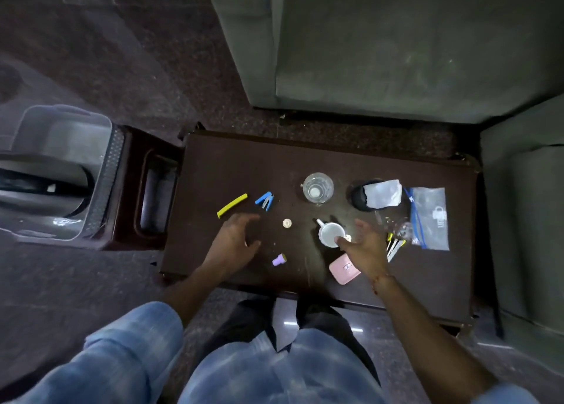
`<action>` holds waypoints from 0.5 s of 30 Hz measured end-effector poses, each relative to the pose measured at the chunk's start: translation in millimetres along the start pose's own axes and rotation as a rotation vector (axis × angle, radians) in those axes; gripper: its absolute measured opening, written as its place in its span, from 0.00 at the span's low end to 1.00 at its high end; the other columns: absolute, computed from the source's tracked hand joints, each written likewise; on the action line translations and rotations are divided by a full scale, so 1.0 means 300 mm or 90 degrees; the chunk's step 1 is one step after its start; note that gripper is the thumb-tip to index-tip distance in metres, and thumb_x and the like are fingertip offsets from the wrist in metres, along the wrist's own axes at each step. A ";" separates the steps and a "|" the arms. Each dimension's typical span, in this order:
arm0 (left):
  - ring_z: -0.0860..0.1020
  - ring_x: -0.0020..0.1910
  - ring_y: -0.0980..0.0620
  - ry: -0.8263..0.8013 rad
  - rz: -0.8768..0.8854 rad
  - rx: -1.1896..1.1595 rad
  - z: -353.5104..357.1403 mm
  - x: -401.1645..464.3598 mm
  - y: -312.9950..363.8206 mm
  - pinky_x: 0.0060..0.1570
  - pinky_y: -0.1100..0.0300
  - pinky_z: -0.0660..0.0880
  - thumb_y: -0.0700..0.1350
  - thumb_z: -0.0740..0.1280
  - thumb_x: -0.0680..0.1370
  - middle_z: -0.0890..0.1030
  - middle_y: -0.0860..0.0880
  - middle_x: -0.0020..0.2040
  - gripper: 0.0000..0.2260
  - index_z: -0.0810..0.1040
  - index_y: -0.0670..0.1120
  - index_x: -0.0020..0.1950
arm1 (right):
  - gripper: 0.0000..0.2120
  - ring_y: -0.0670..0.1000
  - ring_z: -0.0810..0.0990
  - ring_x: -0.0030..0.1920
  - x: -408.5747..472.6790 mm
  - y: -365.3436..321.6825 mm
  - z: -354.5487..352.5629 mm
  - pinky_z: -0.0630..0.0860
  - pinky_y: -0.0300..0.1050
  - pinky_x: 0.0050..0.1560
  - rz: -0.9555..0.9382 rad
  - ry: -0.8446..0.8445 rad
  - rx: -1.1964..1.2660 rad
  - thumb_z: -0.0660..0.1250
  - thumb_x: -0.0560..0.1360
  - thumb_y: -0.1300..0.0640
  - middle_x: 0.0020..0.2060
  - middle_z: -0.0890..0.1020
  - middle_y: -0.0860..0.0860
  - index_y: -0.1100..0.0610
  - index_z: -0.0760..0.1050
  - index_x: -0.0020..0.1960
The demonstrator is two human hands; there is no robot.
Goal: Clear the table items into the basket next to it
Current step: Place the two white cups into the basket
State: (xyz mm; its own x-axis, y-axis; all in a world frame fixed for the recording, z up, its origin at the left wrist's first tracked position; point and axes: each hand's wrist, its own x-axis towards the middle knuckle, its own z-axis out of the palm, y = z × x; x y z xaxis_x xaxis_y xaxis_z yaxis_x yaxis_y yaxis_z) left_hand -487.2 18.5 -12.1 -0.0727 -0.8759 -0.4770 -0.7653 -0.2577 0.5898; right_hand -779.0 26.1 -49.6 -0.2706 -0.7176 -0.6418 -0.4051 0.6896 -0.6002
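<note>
— Basket (61,171) first: where is it standing?

— On the far left, on a dark stool (134,187) just beside the counter (232,165). It is a clear plastic tub, and I think it is placed so that the left hand can reach it without the person getting up.

— And on the counter, from left to right?

— A yellow strip (232,205), a small blue stapler (265,200), then a small round cap (287,223) and a purple stamp (279,260). After this a glass (318,188), a white cup (331,234), a pink case (344,270), a dark pouch (361,197) with crumpled plastic on it, some pens (395,246) and a zip bag (430,217) on the right.

— What are the hands doing?

— The left hand (235,238) hovers near the strip and the stapler. Its grip is spread wide and has hold of nothing. The right hand (364,248) is also spread and holds nothing; the thumb is at the rim of the cup, touching or almost, I cannot tell which.

— So the clearing has not started?

— I judge it is at the beginning. All the things lie loose, well apart, easy to pick one by one.

— The room?

— The counter is dark brown wood, a little dusty. The floor is dark speckled stone. A grey-green sofa (396,52) stands behind, and another seat (528,220) on the right. The person sits, in blue jeans.
</note>
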 end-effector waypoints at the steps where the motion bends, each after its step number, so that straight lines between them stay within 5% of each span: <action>1: 0.75 0.63 0.47 -0.001 -0.046 0.025 0.017 -0.005 -0.063 0.61 0.62 0.69 0.40 0.75 0.69 0.76 0.46 0.64 0.26 0.75 0.46 0.66 | 0.33 0.56 0.77 0.62 0.019 0.009 0.024 0.73 0.52 0.65 -0.022 -0.020 -0.062 0.77 0.67 0.57 0.61 0.79 0.56 0.60 0.70 0.69; 4: 0.74 0.63 0.40 -0.001 -0.167 0.057 0.084 -0.021 -0.232 0.62 0.50 0.70 0.42 0.78 0.66 0.75 0.41 0.64 0.32 0.72 0.42 0.68 | 0.34 0.60 0.78 0.58 0.087 0.042 0.099 0.75 0.50 0.58 -0.075 -0.038 -0.208 0.79 0.62 0.53 0.58 0.80 0.58 0.59 0.72 0.65; 9: 0.68 0.70 0.38 -0.028 -0.223 0.033 0.171 -0.006 -0.382 0.68 0.45 0.68 0.43 0.81 0.62 0.70 0.39 0.70 0.44 0.64 0.40 0.74 | 0.47 0.65 0.73 0.62 0.176 0.112 0.221 0.73 0.56 0.63 -0.066 -0.099 -0.351 0.81 0.61 0.50 0.65 0.70 0.63 0.60 0.61 0.73; 15: 0.67 0.70 0.33 -0.012 -0.197 0.047 0.238 0.044 -0.431 0.65 0.41 0.72 0.47 0.80 0.65 0.56 0.41 0.77 0.44 0.62 0.49 0.76 | 0.29 0.67 0.78 0.54 0.220 0.133 0.284 0.75 0.56 0.52 -0.120 -0.010 -0.440 0.74 0.68 0.57 0.57 0.76 0.65 0.63 0.68 0.65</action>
State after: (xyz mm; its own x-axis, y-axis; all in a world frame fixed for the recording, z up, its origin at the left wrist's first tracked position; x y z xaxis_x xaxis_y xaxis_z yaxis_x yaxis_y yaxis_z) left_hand -434.8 69.4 -141.0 0.1594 -0.7530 -0.6384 -0.7971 -0.4797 0.3668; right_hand -738.5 14.5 -156.4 -0.1308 -0.8129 -0.5675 -0.9058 0.3306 -0.2648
